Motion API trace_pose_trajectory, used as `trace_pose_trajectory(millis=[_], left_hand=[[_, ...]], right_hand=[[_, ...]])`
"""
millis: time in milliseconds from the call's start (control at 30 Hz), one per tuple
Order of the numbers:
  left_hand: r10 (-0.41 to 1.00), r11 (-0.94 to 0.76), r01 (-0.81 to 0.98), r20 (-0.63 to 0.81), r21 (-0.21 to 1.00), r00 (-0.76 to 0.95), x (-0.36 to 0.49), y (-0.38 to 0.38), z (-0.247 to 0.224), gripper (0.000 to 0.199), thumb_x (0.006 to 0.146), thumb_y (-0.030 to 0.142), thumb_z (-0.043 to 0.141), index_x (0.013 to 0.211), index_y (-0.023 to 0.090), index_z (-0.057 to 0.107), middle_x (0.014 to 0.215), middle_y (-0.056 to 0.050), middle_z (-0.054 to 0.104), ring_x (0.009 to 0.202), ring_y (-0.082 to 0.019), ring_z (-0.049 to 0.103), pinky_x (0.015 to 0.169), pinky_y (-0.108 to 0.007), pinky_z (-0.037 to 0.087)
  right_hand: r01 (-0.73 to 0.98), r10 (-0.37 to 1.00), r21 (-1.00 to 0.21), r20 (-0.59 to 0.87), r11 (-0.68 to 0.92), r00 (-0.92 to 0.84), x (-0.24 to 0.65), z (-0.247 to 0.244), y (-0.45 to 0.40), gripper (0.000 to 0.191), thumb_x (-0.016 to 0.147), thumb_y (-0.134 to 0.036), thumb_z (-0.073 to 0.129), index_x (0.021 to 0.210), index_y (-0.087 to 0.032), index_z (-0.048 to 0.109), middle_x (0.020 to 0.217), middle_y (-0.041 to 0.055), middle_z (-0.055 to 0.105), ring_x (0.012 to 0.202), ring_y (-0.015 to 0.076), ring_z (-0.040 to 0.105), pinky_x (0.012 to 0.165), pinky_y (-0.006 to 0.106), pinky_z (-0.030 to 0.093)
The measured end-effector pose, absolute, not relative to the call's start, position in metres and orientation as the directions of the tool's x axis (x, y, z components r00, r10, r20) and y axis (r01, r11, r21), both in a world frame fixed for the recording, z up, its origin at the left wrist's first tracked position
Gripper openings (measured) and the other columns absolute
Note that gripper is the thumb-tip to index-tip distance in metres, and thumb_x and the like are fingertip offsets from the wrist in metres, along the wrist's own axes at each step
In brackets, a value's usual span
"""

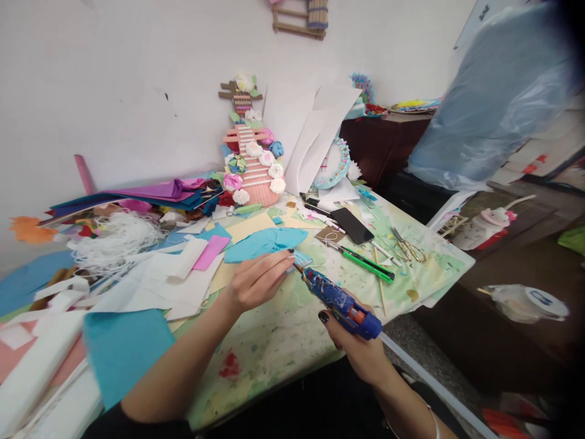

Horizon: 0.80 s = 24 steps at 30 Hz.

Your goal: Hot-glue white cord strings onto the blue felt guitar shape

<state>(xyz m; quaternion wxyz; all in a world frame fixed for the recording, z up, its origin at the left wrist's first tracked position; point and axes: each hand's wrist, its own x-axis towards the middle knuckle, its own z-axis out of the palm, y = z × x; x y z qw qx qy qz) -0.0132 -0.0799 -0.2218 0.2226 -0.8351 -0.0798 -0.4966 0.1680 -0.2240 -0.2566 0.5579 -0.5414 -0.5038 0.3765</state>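
Observation:
My right hand (361,350) grips a blue hot glue gun (340,302), whose nozzle points up and left. A clear glue stick (439,387) trails from its back end. My left hand (258,280) is closed in a pinch at the near edge of a light blue paper piece (267,242), part of which shows white stripes. The fingertips are right beside the glue gun's nozzle; exactly how they grip the paper edge is partly hidden. Beyond the gun lies a green utility knife (368,264).
Farther back stand a phone (351,225), scissors (406,247) and a pink paper-flower guitar (258,177) leaning by the wall. White string (116,241) and coloured paper sheets (128,347) crowd the left. A wooden stick (380,283) lies near the table's right edge.

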Motion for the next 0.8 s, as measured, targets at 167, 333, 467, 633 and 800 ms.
trace_pose_trajectory(millis=[167,333,467,633,800], left_hand=[[-0.098,-0.886,0.353,0.865,-0.300,0.492,-0.0117,-0.0805,-0.2215,0.032,0.078,0.008,0.068,0.109,0.011,0.064,0.095,-0.009,0.074,0.087,-0.015,0.071,0.081,-0.020,0.056],[-0.105,-0.883,0.354,0.867,-0.307,0.488,-0.0089,-0.0822,-0.2182,0.030,0.079,0.009,0.067,0.109,0.013,0.064,0.094,-0.007,0.075,0.085,-0.014,0.071,0.078,-0.020,0.056],[-0.113,-0.885,0.343,0.862,-0.313,0.495,-0.0092,-0.0817,-0.2188,0.030,0.077,0.007,0.069,0.106,0.009,0.065,0.093,-0.010,0.075,0.085,-0.015,0.071,0.078,-0.020,0.056],[-0.103,-0.884,0.356,0.870,-0.302,0.482,-0.0105,-0.0803,-0.2221,0.031,0.078,0.010,0.069,0.109,0.013,0.064,0.098,-0.008,0.074,0.085,-0.015,0.071,0.078,-0.021,0.057],[-0.112,-0.882,0.354,0.869,-0.310,0.482,-0.0103,-0.0797,-0.2218,0.032,0.077,0.008,0.070,0.109,0.011,0.064,0.097,-0.008,0.074,0.086,-0.015,0.071,0.081,-0.021,0.058]], right_hand=[[0.152,0.967,-0.980,0.155,0.125,0.202,0.1683,-0.2527,-0.2253,0.030,0.084,-0.041,0.062,0.070,-0.021,0.045,0.056,-0.0063,0.037,0.049,0.0083,0.034,0.045,0.023,0.031],[0.150,0.964,-0.981,0.156,0.125,0.217,0.1683,-0.2528,-0.2288,0.032,0.084,-0.044,0.061,0.070,-0.021,0.044,0.056,-0.0059,0.038,0.048,0.0083,0.034,0.044,0.023,0.031],[0.137,0.972,-0.985,0.129,0.103,0.194,0.1694,-0.2533,-0.2312,0.032,0.085,-0.044,0.061,0.070,-0.021,0.044,0.055,-0.0058,0.038,0.048,0.0084,0.035,0.043,0.023,0.030],[0.122,0.970,-0.986,0.133,0.110,0.204,0.1704,-0.2552,-0.2322,0.030,0.085,-0.042,0.062,0.072,-0.021,0.045,0.055,-0.0065,0.038,0.047,0.0079,0.033,0.043,0.023,0.029],[0.098,0.978,-0.991,0.107,0.090,0.180,0.1709,-0.2540,-0.2326,0.028,0.084,-0.039,0.063,0.073,-0.021,0.046,0.055,-0.0072,0.037,0.047,0.0077,0.033,0.044,0.023,0.028]])
